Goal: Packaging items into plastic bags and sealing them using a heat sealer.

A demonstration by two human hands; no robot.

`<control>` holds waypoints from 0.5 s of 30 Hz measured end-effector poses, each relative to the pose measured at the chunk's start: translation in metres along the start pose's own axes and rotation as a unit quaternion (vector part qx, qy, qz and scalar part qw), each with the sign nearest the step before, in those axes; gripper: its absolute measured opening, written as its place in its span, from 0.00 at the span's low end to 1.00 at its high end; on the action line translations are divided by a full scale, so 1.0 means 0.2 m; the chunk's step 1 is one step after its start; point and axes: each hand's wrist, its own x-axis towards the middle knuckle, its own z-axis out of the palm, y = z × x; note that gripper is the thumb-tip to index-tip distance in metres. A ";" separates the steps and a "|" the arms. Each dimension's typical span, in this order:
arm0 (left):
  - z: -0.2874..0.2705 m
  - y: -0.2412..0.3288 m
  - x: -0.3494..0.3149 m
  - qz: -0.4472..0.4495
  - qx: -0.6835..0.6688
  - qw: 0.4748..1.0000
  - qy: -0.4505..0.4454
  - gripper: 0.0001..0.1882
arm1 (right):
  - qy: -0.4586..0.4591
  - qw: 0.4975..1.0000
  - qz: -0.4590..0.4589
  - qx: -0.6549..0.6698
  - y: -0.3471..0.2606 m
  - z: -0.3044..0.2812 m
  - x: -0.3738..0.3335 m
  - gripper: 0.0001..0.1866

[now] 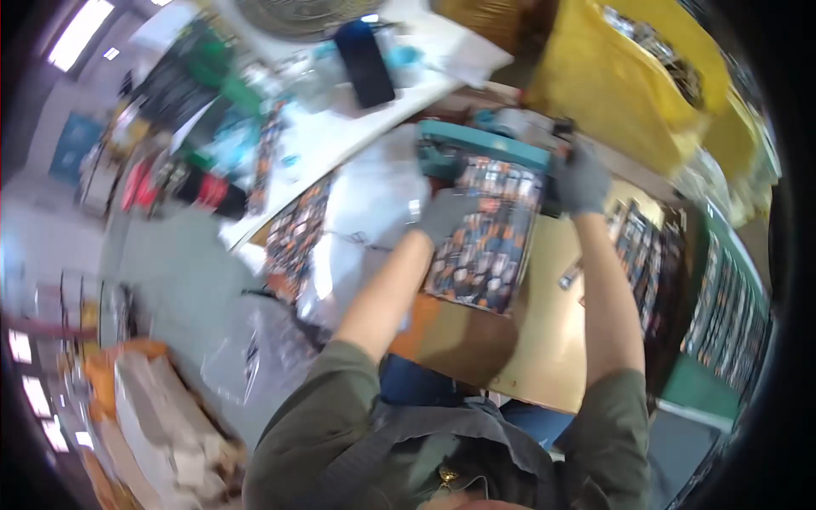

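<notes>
Head view: a patterned panel (484,242) in dark, white and orange lies over the tan counter (548,340), its top edge at a teal bar-shaped device (489,143); the gray-gloved left hand (446,214) rests at the panel's upper left edge, pressing or gripping, one cannot tell; the right hand (582,178), fingers bent, is beside the device's right end, just past the panel's upper right corner, its grip blurred.
</notes>
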 end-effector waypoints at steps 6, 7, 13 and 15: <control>-0.09 0.19 -0.26 0.178 0.366 0.889 0.210 0.29 | -0.114 0.986 -0.004 -0.124 0.33 -0.05 -0.52 0.33; -0.26 0.21 -0.29 0.406 0.572 0.645 0.303 0.22 | -0.132 0.978 -0.016 -0.164 0.39 -0.09 -0.62 0.34; -1.10 0.48 -0.55 -0.125 0.658 0.530 0.519 0.17 | -0.021 0.985 -0.082 -0.149 0.48 -0.31 -0.95 0.31; -1.15 0.53 -0.59 -0.133 0.658 0.574 0.469 0.18 | -0.013 0.987 -0.079 -0.140 0.46 -0.36 -0.99 0.30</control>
